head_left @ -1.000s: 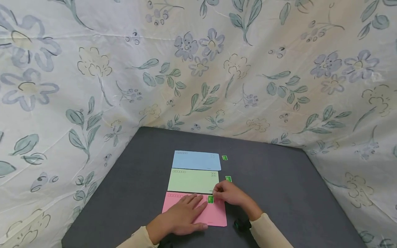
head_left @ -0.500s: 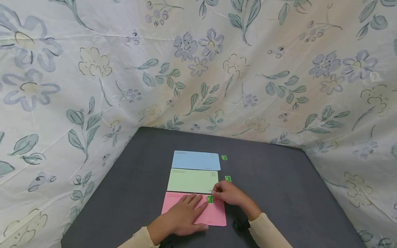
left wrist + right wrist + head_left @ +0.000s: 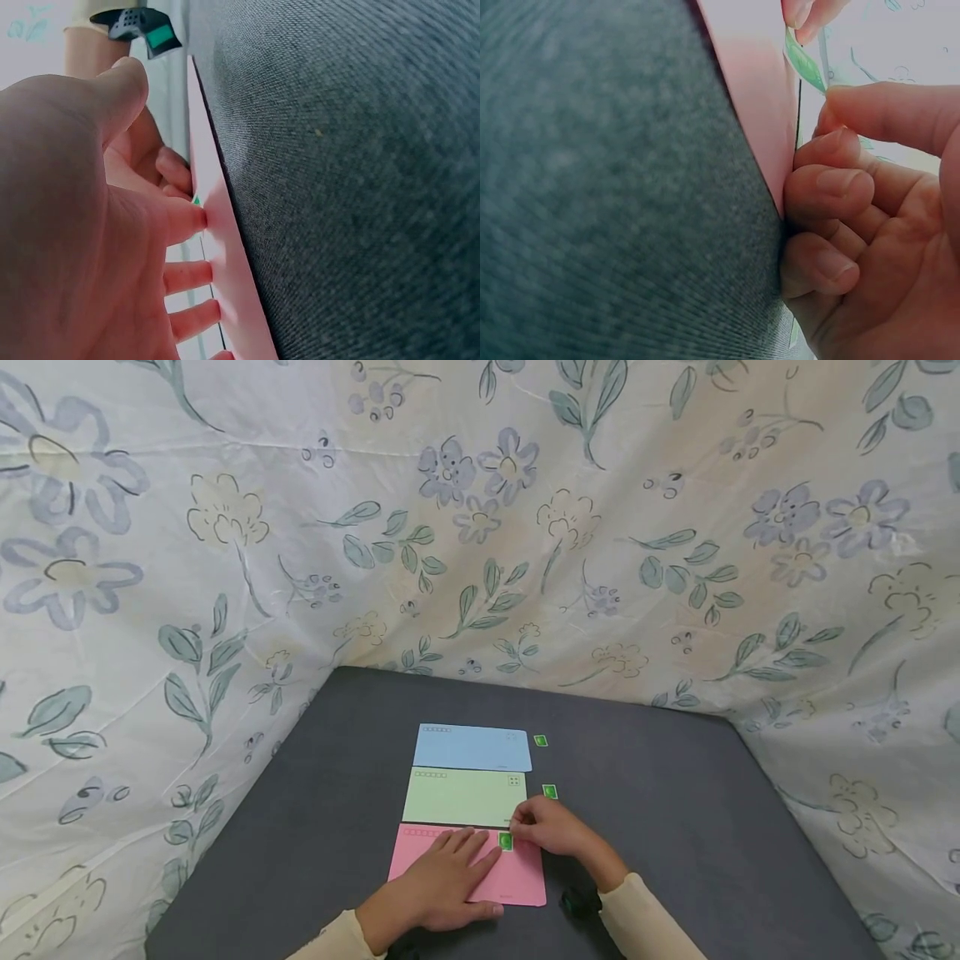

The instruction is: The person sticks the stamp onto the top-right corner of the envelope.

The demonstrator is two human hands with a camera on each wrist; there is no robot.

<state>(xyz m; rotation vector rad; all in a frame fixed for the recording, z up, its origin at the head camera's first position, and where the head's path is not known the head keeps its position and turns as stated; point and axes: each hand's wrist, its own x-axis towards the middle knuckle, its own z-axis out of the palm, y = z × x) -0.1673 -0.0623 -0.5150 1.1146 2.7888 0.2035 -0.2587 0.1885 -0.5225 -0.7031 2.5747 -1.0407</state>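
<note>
In the head view my left hand lies with spread, straight fingers on a pink envelope, its fingertips touching the paper. At the envelope's upper right corner is a green stamp. My right hand pinches that stamp's edge between thumb and forefinger; in the right wrist view the stamp tilts up from the pink paper. The other fingers of this hand are curled and rest by the envelope's edge. How much of the stamp touches the paper I cannot tell.
Beyond the pink one lie a green envelope and a blue envelope, in a column on the dark grey table. Two more green stamps, a nearer stamp and a farther stamp, lie to their right. A flowered cloth surrounds the table.
</note>
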